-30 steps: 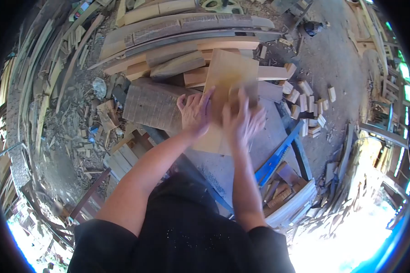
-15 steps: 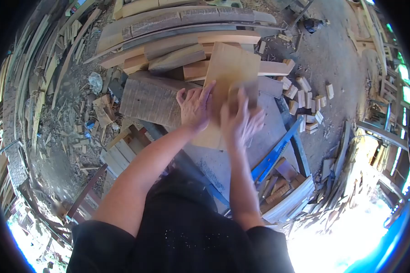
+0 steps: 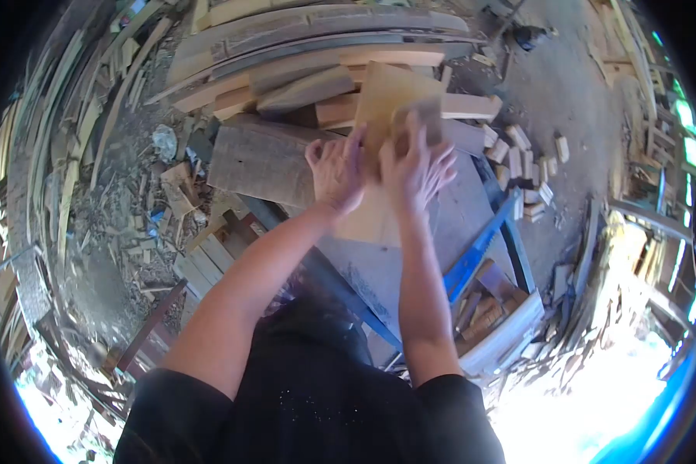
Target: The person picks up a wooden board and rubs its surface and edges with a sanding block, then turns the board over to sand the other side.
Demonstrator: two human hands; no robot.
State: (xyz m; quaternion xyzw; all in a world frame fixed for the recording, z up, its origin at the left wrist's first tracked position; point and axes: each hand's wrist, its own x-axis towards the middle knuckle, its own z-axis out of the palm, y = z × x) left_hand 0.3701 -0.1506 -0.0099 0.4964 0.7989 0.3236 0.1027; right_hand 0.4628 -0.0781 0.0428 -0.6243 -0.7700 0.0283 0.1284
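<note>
A flat light-brown board lies lengthwise away from me on the worktable. At its left edge is my left hand, thumb along the board and the other fingers curled outward. My right hand is on the board's right part, its fingers around a small brown block that is blurred by motion. The near end of the board shows below and between my hands. A wide rough grey plank sits under and to the left of my left hand.
Long timbers are stacked beyond the board. A blue saw rests at the table's right side, above a box of offcuts. Small cut blocks lie on the ground at the right. Wood scraps cover the left ground.
My right hand and the block have moved a little away from me along the board. The whole view has shifted slightly, with the saw now further right and lower.
</note>
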